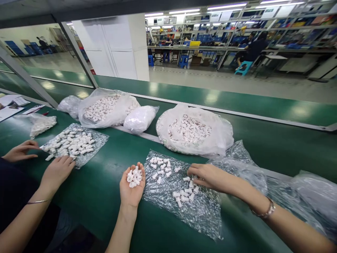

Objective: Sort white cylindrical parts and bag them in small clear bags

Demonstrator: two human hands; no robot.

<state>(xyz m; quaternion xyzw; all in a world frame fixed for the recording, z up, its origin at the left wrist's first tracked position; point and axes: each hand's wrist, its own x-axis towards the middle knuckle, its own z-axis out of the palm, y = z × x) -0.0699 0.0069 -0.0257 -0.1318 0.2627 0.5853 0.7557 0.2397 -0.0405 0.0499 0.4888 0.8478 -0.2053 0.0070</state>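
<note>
My left hand [131, 188] is palm up and cupped round a heap of small white plastic pieces [134, 176], at the left edge of a clear plastic sheet [168, 200]. Over the sheet's upper right part, my right hand [201, 175] reaches palm down, its curled fingers above more loose white pieces [184, 195]; its fingertips are partly hidden, so what they hold cannot be made out. Another loose group of white pieces [160, 167] lies on the sheet between my hands.
A co-worker's hands [56, 172] work at the left by a sheet of white pieces [72, 142]. Large open bags [195, 130] of pieces stand behind the green table [105, 189]'s working area. Crumpled clear bags [316, 191] lie at the right. A metal post [79, 54] rises at the left.
</note>
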